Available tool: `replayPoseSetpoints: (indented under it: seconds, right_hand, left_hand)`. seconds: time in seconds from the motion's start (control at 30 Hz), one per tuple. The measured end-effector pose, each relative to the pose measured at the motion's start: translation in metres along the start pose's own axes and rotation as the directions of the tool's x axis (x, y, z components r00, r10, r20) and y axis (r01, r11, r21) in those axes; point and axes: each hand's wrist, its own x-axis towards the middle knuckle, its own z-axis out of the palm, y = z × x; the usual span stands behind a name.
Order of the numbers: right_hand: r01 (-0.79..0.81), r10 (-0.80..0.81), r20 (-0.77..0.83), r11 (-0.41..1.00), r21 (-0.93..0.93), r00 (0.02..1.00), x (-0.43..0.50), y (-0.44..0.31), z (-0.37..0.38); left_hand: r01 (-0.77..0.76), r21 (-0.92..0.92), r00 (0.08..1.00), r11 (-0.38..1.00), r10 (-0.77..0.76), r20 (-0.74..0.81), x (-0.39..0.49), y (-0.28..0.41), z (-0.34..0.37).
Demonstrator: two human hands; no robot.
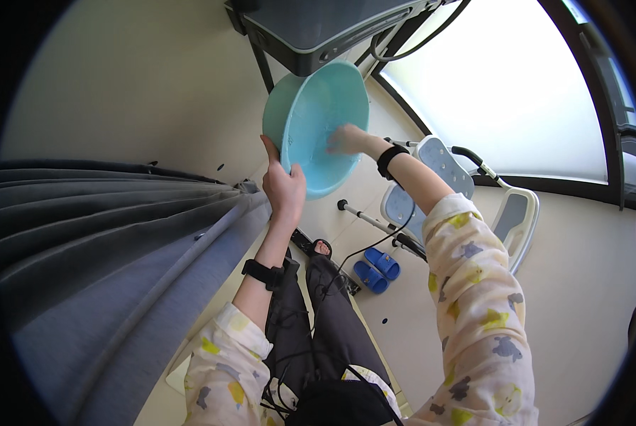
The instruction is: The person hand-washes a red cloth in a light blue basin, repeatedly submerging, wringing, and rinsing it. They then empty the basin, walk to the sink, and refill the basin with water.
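Note:
A light turquoise plastic basin (318,101), tilted on its side, is held up in front of me. My left hand (285,186) grips its rim at the lower left, thumb towards the inside. Inside the basin is my right hand (348,139), blurred, near or against the inner wall; whether it holds anything cannot be told. Small drops or suds show on the basin's inner surface. Both wrists carry black straps.
Above the basin juts a dark grey appliance or cabinet (307,26) with a hose beside it. A grey curtain (137,234) hangs at left. A shower chair (446,165) stands at right, blue slippers (383,263) on the floor below, and a frosted window (504,85) lies beyond. A thin cable crosses near my legs.

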Motion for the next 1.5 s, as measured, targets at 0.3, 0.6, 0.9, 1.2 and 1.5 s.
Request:
replayPoseSetpoints:
  seconds: [0.3,0.6,0.9,1.2,1.5]
  right_hand:
    - [0.15,0.545,-0.223,0.176,0.973,0.808,0.012,-0.014,-0.113]
    - [0.3,0.413,-0.236,-0.097,0.949,0.88,0.025,-0.016,-0.132]
    - [-0.072,-0.153,-0.342,0.823,-0.564,0.927,-0.009,0.009,-0.014]
    - [-0.074,-0.125,-0.296,0.812,-0.579,0.947,0.008,0.013,0.001]
    - [0.123,-0.128,0.145,0.991,0.043,0.981,-0.003,-0.021,0.044]
  left_hand:
    - [0.148,0.0,0.985,0.989,-0.148,0.089,0.004,0.005,0.003]
    - [0.249,-0.066,0.958,0.966,-0.236,0.162,0.026,0.002,0.017]
    - [0.203,-0.042,0.964,0.978,-0.192,0.182,0.018,0.019,-0.009]
    - [0.037,0.129,0.992,0.991,-0.053,0.119,0.012,0.048,-0.025]
    - [0.031,0.112,0.999,0.993,-0.034,0.02,0.024,0.036,-0.002]
